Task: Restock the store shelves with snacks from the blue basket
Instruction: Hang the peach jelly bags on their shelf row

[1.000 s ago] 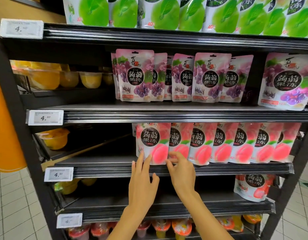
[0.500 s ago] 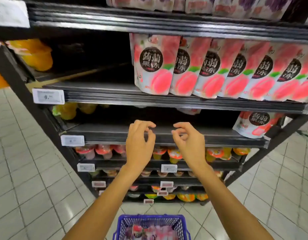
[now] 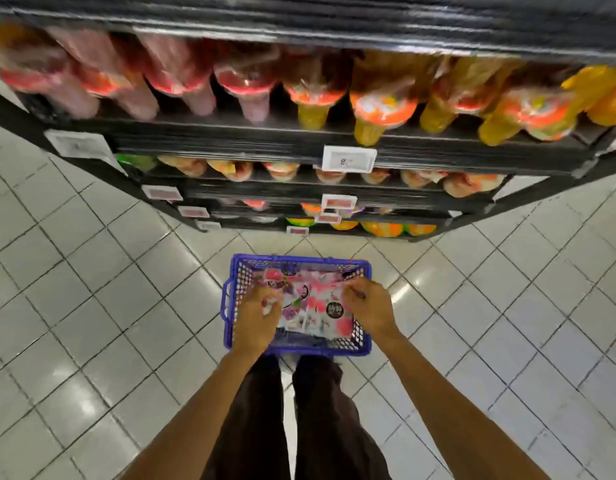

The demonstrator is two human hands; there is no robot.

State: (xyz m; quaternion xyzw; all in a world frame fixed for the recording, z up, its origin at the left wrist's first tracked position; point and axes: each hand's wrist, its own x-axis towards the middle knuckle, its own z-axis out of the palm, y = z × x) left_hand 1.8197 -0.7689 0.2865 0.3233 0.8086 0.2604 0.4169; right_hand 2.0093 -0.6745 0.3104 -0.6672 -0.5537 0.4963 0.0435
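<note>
**Both hands reach into a blue basket of snack pouches on the store floor**

View from above, looking down past the person's 2 bare forearms and dark trousers. The blue basket [image 3: 301, 348] sits on pale floor tiles [image 3: 92, 306], just in front of the feet and near the foot of black store shelves [image 3: 265, 143]. A loose pile of pink and white snack pouches [image 3: 317, 306] covers the inside of the basket, so restocking looks far from finished. The step in hand appears to be picking up the next pouches. The shelves in view hold blurred rows of red and orange jelly cups [image 3: 382, 109], with a white price tag [image 3: 348, 159] on 1 edge.

The left hand [image 3: 256, 315] is down among the pouches at the basket's left side, fingers bent downward. The right hand [image 3: 367, 306] is at the right side, its fingers curled at the edge of a pouch. Motion blur hides whether either hand actually grips one.
</note>
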